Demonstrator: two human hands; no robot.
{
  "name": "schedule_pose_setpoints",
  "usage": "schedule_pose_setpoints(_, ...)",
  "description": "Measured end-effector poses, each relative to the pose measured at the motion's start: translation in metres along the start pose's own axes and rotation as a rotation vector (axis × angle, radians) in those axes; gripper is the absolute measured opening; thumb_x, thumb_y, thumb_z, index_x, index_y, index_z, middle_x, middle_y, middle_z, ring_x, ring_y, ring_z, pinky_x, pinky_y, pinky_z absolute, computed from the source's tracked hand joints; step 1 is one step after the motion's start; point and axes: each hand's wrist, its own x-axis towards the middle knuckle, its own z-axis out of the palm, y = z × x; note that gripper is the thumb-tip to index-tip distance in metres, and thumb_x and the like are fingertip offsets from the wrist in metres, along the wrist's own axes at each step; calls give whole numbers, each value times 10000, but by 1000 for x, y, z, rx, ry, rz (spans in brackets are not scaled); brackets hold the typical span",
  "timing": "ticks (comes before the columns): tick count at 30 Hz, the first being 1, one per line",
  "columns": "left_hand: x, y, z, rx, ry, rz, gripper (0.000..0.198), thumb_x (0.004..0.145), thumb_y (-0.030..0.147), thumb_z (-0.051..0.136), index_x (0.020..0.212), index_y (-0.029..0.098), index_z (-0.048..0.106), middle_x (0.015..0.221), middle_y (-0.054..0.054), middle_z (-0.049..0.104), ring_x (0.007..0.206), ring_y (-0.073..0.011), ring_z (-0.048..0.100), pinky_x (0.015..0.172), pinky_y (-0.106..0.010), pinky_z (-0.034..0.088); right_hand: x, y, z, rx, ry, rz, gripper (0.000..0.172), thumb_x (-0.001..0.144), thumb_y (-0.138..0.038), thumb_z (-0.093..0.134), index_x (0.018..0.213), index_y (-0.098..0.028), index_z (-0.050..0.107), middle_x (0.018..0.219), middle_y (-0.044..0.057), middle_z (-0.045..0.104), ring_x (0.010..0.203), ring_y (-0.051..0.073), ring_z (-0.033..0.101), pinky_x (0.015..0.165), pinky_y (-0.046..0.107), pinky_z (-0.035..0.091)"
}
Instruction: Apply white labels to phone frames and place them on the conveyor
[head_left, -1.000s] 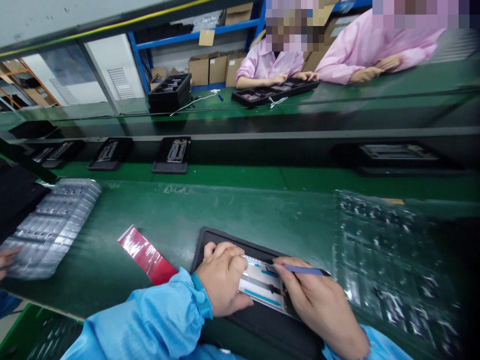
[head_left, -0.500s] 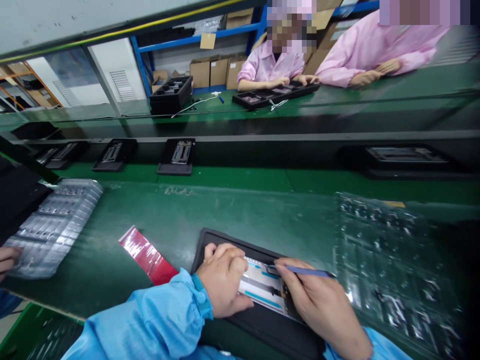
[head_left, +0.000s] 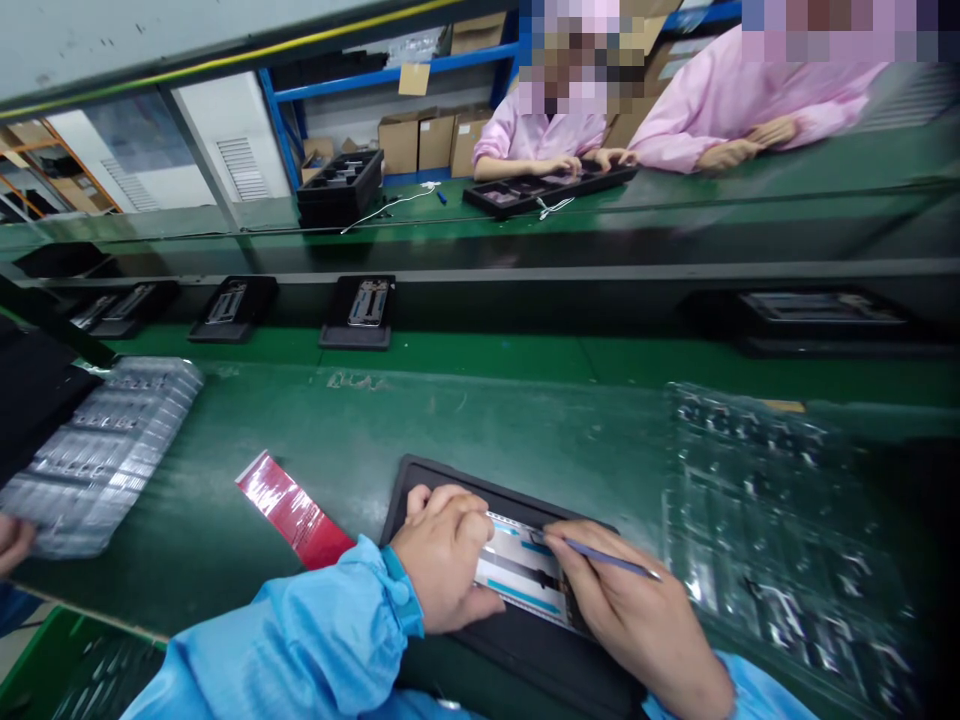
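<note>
A silver phone frame (head_left: 517, 567) with blue strips lies in a black padded tray (head_left: 517, 655) on the bench before me. My left hand (head_left: 446, 560) is closed over the frame's left end, thumb along the near edge and fingers on the far side. In my right hand (head_left: 630, 605), a slim purple pen-like tool (head_left: 611, 557) is pinched between thumb and fingers. Its working end is at the frame's upper right part, mostly hidden by my fingertips. The right hand also covers the frame's right end.
Clear plastic trays stand at right (head_left: 780, 540) and left (head_left: 112, 450), the left one beside another person's hand (head_left: 13, 545). A red strip (head_left: 296, 510) lies by my left sleeve. Beyond, a belt (head_left: 465, 345) carries black trays with frames (head_left: 369, 302). Two people in pink work opposite.
The tool's rear end has tipped down towards me, and my right hand has shifted slightly left. My left hand keeps its hold. Trays on the belt have crept slightly right.
</note>
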Motion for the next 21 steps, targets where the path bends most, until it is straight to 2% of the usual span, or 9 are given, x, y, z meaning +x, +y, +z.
schedule_pose_setpoints(8,0,1,-1,-28,3,-5,622,703,420,825,1177,199,491,1373,-177,593,1295,-361,504,1024,-620,329,-2,5,5,-60,18,-16,200,1002,-291,493,968,-226,679,922,31,766,832,183,741,794,289,581)
schedule_pose_setpoints(15,1,1,-2,-35,-11,-6,624,690,402,842,1161,202,485,1368,-178,596,1279,-365,514,1027,-634,317,-2,6,6,-44,85,88,192,994,-296,512,952,-222,685,912,24,781,784,174,750,727,260,579)
schedule_pose_setpoints(21,1,2,-2,-47,-9,-11,623,690,416,853,1149,211,485,1369,-183,596,1279,-371,514,1023,-626,322,-2,8,5,-49,102,55,197,1001,-290,503,959,-210,678,915,26,775,812,170,747,750,248,563)
